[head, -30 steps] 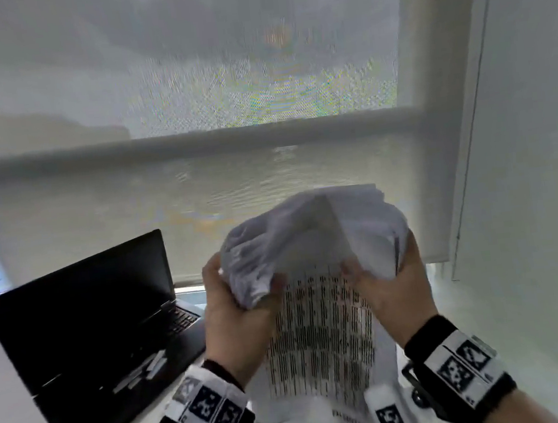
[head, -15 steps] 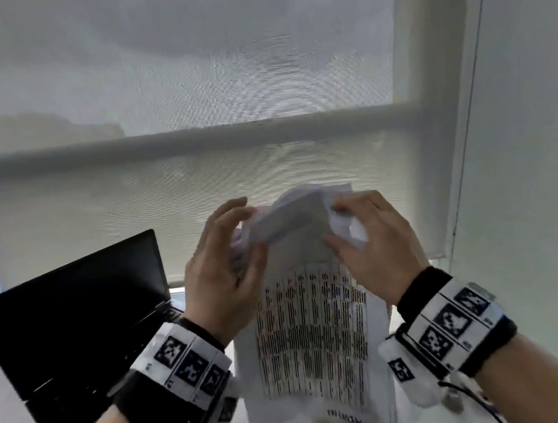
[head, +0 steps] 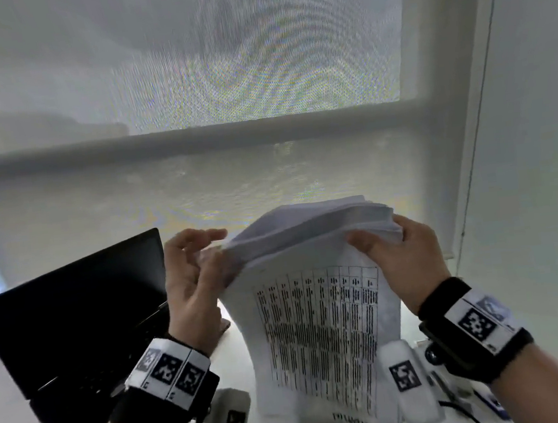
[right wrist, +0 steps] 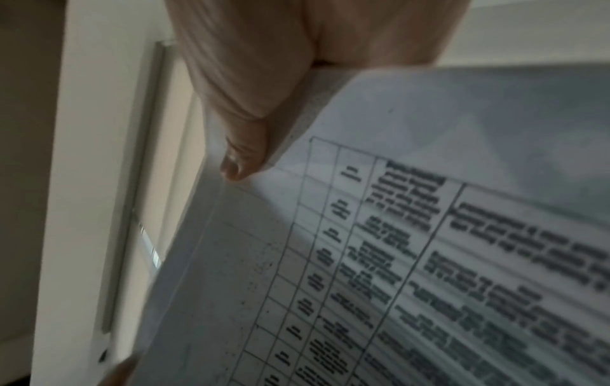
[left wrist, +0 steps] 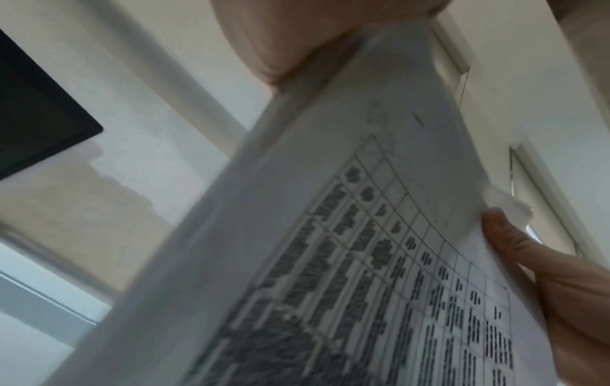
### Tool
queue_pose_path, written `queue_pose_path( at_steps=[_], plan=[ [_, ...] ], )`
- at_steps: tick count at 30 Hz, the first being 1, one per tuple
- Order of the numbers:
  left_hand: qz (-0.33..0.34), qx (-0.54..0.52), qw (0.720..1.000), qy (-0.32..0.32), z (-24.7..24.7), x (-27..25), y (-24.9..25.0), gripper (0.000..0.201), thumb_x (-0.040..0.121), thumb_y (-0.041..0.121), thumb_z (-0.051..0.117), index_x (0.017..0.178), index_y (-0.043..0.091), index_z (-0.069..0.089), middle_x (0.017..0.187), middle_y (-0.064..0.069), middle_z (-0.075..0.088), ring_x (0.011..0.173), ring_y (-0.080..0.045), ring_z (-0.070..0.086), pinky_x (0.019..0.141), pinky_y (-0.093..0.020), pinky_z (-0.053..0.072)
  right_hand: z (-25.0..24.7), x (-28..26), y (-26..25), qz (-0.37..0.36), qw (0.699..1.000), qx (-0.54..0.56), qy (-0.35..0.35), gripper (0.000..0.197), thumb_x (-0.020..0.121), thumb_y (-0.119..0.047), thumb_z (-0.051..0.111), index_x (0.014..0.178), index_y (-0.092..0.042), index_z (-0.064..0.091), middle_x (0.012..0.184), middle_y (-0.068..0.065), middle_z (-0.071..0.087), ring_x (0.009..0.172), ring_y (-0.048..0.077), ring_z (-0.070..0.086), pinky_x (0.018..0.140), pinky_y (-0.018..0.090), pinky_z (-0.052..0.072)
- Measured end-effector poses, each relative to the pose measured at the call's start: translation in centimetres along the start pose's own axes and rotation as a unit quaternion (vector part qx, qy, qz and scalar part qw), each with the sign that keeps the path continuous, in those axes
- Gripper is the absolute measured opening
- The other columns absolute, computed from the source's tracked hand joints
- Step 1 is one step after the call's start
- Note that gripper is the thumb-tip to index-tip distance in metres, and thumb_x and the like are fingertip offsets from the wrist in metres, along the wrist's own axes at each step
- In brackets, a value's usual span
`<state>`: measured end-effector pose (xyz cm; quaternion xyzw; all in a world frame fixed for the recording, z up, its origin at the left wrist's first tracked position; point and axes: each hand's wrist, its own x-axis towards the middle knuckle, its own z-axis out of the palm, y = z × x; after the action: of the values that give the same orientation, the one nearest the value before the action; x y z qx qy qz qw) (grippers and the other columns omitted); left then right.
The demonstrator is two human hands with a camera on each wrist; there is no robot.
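A thick stack of white printed sheets [head: 320, 327] stands upright in front of me, its front page a table of black text. The top of the stack bends over away from me. My left hand [head: 206, 253] holds the bent top at its left corner, fingers curled over the edge and thumb under it. My right hand [head: 380, 238] pinches the top right corner, thumb on the front page. In the left wrist view the stack [left wrist: 330, 235] fills the frame, blurred, with the right hand's fingers [left wrist: 528, 261] at its far edge. The right wrist view shows my thumb [right wrist: 244, 151] pressed on the sheets [right wrist: 429, 235].
An open black laptop [head: 75, 319] with a dark screen sits on the white table [head: 237, 350] to the left. A lowered translucent roller blind [head: 222, 79] covers the window ahead. A plain wall [head: 539, 149] and a blind cord [head: 476, 104] are close on the right.
The top of the stack was bunched between both hands. The hands have moved apart to the two top corners and the bent sheets now lie flatter and wider.
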<state>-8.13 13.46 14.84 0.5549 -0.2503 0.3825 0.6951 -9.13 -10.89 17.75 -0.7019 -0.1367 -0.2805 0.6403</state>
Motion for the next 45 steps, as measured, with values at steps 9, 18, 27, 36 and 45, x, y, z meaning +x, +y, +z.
queue_pose_path(
  at_steps=[9,18,27,36,45],
  plan=[
    [-0.11,0.195,0.966,-0.129,-1.5,-1.8,-4.0,0.086,0.066,0.054,0.078,0.13,0.004,0.049,0.121,-0.006,0.062,0.114,-0.016,0.06,0.097,-0.045,0.049,-0.2,-0.2,0.3,0.013,0.999,0.037,0.019,0.022,0.067,-0.032,0.078,0.087,-0.024,0.072,0.087,-0.003,0.075,0.083,0.016,0.071,0.078,0.033,0.054],
    [-0.134,0.178,0.975,0.008,4.4,-3.1,1.4,0.05,0.073,0.021,0.081,0.105,0.035,0.046,0.089,0.007,0.067,0.076,-0.01,0.068,0.063,-0.031,0.057,1.9,-1.7,-3.2,-0.091,0.993,-0.046,0.062,0.032,0.084,-0.012,0.069,0.112,-0.021,0.055,0.1,-0.018,0.058,0.08,-0.019,0.055,0.061,-0.001,0.041],
    [-0.259,0.045,0.963,-0.064,1.3,-4.6,-0.7,0.067,0.059,0.005,0.089,0.114,0.024,0.054,0.098,-0.005,0.074,0.087,-0.018,0.072,0.068,-0.024,0.057,-1.2,-0.7,-3.2,-0.131,0.915,-0.378,-0.06,0.082,0.077,-0.03,0.071,0.146,-0.039,0.026,0.131,-0.008,0.038,0.112,0.002,0.045,0.088,0.032,0.047],
    [-0.246,0.037,0.96,-0.129,0.4,-4.2,-1.6,0.049,0.047,0.028,0.086,0.094,0.023,0.073,0.092,-0.004,0.076,0.085,-0.019,0.072,0.072,-0.028,0.058,0.1,2.4,-7.6,-0.161,0.661,-0.662,-0.314,0.086,0.078,-0.051,0.051,0.149,-0.033,0.007,0.153,-0.011,0.023,0.141,0.014,0.022,0.115,0.059,-0.002],
    [-0.218,0.062,0.965,-0.134,0.1,-4.6,-1.9,0.029,0.061,0.012,0.078,0.089,0.016,0.077,0.089,-0.005,0.077,0.08,-0.011,0.068,0.075,-0.029,0.057,2.2,1.0,-5.3,-0.155,0.735,-0.551,-0.364,0.06,0.084,-0.03,0.059,0.135,-0.041,0.029,0.129,-0.016,0.05,0.115,0.013,0.053,0.092,0.035,0.045]
  ],
)
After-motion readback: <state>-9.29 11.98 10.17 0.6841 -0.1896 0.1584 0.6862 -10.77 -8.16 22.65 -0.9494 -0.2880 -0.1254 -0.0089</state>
